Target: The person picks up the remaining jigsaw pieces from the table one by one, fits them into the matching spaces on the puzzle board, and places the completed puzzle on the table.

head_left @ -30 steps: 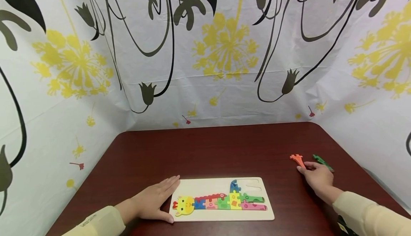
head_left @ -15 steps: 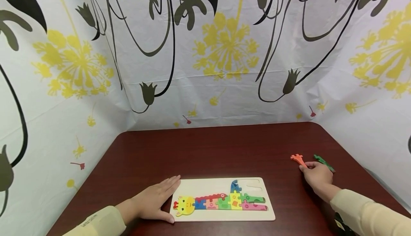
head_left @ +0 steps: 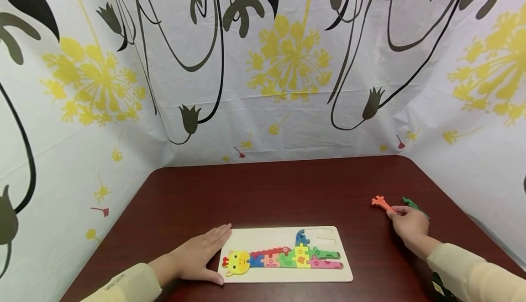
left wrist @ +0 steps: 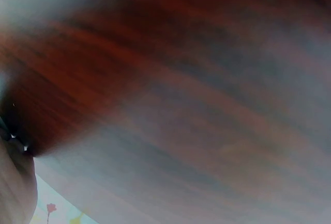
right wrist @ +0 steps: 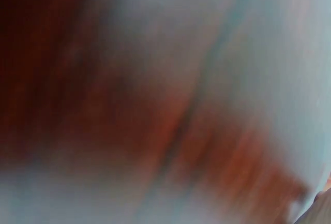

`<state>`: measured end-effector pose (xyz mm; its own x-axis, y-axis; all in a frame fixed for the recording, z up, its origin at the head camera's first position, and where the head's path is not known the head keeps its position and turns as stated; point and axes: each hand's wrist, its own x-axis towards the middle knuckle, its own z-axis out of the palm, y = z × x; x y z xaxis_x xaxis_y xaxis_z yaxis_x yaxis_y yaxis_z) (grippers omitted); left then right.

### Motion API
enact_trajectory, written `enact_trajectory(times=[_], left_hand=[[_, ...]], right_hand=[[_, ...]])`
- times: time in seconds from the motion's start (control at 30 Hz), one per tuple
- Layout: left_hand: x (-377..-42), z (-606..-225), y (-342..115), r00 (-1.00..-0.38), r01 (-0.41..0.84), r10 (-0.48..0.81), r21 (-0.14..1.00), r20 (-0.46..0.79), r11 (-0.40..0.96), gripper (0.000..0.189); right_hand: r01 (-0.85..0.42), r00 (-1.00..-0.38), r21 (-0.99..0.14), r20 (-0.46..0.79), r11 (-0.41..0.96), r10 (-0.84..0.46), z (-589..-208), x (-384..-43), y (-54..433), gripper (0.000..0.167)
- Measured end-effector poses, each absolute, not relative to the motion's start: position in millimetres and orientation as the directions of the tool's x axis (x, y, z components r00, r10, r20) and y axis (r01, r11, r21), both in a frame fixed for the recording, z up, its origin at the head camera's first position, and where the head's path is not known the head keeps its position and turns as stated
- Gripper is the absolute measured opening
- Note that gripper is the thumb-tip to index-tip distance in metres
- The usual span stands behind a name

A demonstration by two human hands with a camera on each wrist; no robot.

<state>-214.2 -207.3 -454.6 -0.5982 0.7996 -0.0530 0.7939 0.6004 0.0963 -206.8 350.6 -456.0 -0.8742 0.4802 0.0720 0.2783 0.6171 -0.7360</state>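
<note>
In the head view a pale puzzle board [head_left: 283,277] lies on the table, with a giraffe of coloured pieces set into it: a yellow head [head_left: 237,262] at left, and a blue piece [head_left: 302,238] at the upper right beside a bare outlined recess. My left hand [head_left: 199,255] rests on the board's left edge, fingers extended and thumb at the lower corner. Off to the right, my right hand [head_left: 411,225] pinches the end of an orange puzzle piece [head_left: 381,202] between thumb and fingers. A green puzzle piece [head_left: 412,205] lies just behind that hand, partly covered by it.
The dark red-brown table [head_left: 267,192] has rounded far corners. A white cloth [head_left: 287,133] printed with yellow flowers and dark stems hangs around its back and sides. Both wrist views are mostly blurred table surface.
The orange piece has tilted a little flatter as my right hand shifted slightly to the right. My left hand and the board stay in place.
</note>
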Motion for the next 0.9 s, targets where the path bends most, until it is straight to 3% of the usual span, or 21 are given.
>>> enact_trajectory(times=[0.9], left_hand=[[-215.1,-453.7,-207.0,-0.597,0.795,0.8,0.097,-0.06,0.599,0.11]], right_hand=[[0.123,-0.912,-0.754,0.171,0.645,0.373,-437.4,-207.7,339.3,0.038]])
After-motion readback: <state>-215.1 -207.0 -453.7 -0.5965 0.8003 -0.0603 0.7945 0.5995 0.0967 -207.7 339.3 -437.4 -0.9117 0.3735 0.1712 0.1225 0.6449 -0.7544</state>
